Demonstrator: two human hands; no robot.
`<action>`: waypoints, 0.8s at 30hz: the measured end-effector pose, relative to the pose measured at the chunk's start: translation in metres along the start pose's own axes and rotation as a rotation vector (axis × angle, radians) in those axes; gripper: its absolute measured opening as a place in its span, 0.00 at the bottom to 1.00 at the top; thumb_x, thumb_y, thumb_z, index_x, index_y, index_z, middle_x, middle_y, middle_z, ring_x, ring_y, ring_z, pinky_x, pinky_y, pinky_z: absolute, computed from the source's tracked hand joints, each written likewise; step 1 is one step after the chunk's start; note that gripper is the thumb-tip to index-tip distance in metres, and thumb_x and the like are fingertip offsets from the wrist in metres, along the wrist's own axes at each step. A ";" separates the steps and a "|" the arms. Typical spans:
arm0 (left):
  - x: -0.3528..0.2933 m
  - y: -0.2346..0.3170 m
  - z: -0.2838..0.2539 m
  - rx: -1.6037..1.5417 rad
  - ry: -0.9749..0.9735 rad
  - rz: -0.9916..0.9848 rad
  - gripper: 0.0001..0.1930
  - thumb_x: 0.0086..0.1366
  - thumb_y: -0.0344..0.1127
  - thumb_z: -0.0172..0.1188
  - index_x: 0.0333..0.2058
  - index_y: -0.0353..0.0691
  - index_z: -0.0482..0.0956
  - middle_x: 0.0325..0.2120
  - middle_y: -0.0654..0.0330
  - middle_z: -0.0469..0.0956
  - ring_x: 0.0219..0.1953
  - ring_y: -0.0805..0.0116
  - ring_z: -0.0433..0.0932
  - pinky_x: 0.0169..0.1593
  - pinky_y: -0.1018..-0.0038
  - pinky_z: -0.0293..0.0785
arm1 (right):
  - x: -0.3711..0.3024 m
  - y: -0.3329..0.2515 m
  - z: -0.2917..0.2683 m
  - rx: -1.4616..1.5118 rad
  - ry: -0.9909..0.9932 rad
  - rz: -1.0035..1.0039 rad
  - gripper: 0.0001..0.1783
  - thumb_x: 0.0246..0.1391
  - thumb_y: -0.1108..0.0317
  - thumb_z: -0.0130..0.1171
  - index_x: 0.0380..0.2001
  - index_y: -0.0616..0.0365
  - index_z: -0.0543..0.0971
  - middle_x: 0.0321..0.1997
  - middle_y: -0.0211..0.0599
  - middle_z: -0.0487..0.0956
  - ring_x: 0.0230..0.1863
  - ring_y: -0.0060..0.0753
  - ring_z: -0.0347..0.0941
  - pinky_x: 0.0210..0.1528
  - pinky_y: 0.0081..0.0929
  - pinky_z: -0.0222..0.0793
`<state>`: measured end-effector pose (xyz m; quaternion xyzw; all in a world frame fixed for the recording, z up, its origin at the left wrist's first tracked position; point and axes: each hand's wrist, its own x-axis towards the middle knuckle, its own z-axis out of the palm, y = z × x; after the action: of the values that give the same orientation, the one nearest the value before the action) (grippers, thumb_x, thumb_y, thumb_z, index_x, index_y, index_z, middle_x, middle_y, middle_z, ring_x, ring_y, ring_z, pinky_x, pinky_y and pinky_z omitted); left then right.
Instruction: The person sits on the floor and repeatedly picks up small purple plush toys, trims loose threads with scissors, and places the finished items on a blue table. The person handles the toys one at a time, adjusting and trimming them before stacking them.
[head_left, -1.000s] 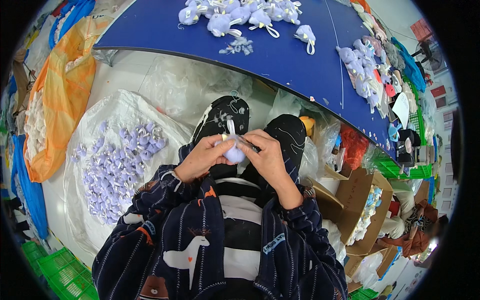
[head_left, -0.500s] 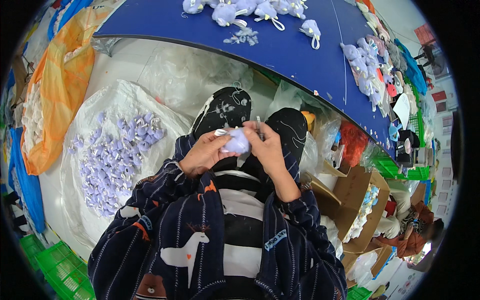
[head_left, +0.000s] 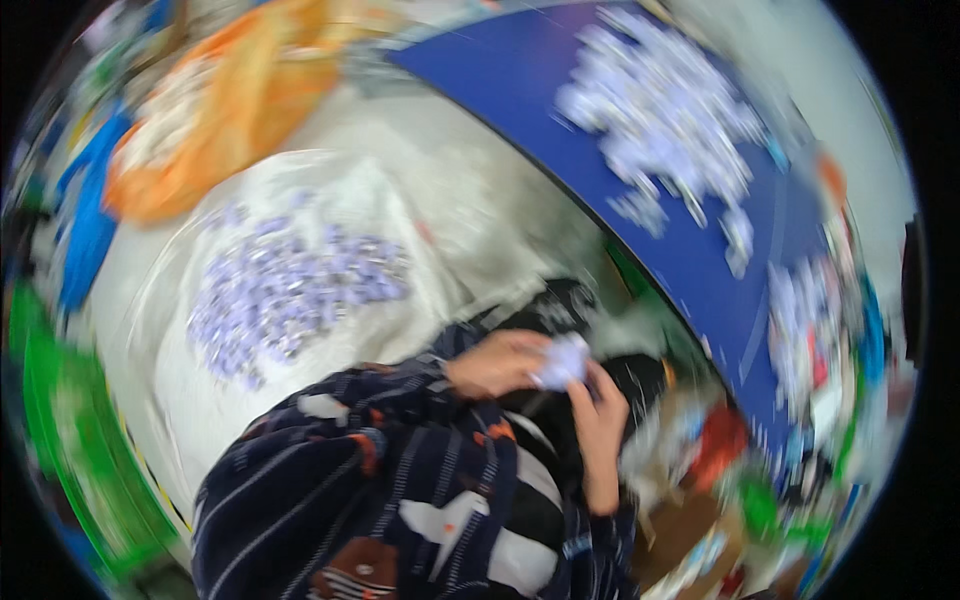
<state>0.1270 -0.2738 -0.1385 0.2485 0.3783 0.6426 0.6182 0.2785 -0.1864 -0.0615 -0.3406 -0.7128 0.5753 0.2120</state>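
Observation:
A small lavender plush toy point(head_left: 562, 362) with a pale loop is held over my lap, blurred by motion. My left hand point(head_left: 500, 362) is closed on its left side. At its lower right, my right hand point(head_left: 600, 405) pinches the toy's edge with thumb and fingers. Whether a tool is also in the right hand is lost in the blur. Below the toy are my dark trousers, with bits of thread on them.
Many similar lavender toys point(head_left: 290, 290) lie on a white sheet point(head_left: 165, 370) at the left. More toys point(head_left: 670, 110) are heaped on the blue table point(head_left: 500, 90). An orange bag point(head_left: 270, 100) sits far left, a green crate point(head_left: 90, 440) near left, a cardboard box point(head_left: 685, 535) at lower right.
The whole view has swung to the left and blurred, showing more of the sheet and table heap. Both hands stay at the toy. The small metal tool seen in the right hand no longer shows.

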 end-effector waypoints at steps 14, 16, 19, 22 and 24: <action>0.008 0.002 -0.008 0.035 0.122 0.189 0.16 0.54 0.32 0.57 0.41 0.37 0.66 0.27 0.62 0.70 0.25 0.76 0.71 0.26 0.81 0.68 | 0.011 -0.019 0.021 -0.146 -0.098 -0.032 0.16 0.51 0.68 0.52 0.40 0.69 0.70 0.23 0.30 0.69 0.20 0.20 0.59 0.21 0.21 0.56; 0.001 0.003 -0.008 0.045 0.134 0.219 0.17 0.53 0.31 0.57 0.41 0.38 0.64 0.27 0.62 0.69 0.25 0.76 0.70 0.25 0.80 0.67 | 0.018 -0.009 0.025 -0.203 -0.131 -0.113 0.16 0.52 0.68 0.52 0.40 0.70 0.70 0.19 0.28 0.67 0.19 0.19 0.56 0.19 0.20 0.53; 0.000 0.005 -0.009 -0.041 0.130 0.179 0.19 0.52 0.30 0.58 0.42 0.36 0.64 0.27 0.60 0.69 0.23 0.74 0.71 0.24 0.79 0.67 | 0.018 -0.016 0.030 -0.119 -0.118 -0.103 0.14 0.54 0.67 0.52 0.38 0.70 0.71 0.17 0.26 0.65 0.18 0.16 0.54 0.18 0.19 0.50; -0.003 0.008 -0.010 0.002 0.136 0.252 0.22 0.51 0.30 0.57 0.45 0.34 0.64 0.28 0.58 0.71 0.23 0.74 0.72 0.24 0.79 0.68 | 0.022 -0.006 0.028 -0.130 -0.069 -0.067 0.14 0.55 0.68 0.51 0.38 0.69 0.72 0.16 0.25 0.62 0.18 0.15 0.53 0.17 0.18 0.48; -0.001 0.006 -0.013 0.153 0.133 0.339 0.23 0.50 0.31 0.57 0.46 0.32 0.64 0.29 0.57 0.72 0.23 0.74 0.72 0.25 0.79 0.69 | 0.024 0.000 0.024 -0.163 -0.089 -0.071 0.14 0.55 0.68 0.51 0.40 0.70 0.71 0.17 0.27 0.64 0.18 0.17 0.54 0.18 0.19 0.51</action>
<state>0.1134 -0.2771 -0.1407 0.3122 0.4189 0.7217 0.4541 0.2455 -0.1846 -0.0699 -0.3055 -0.7774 0.5222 0.1721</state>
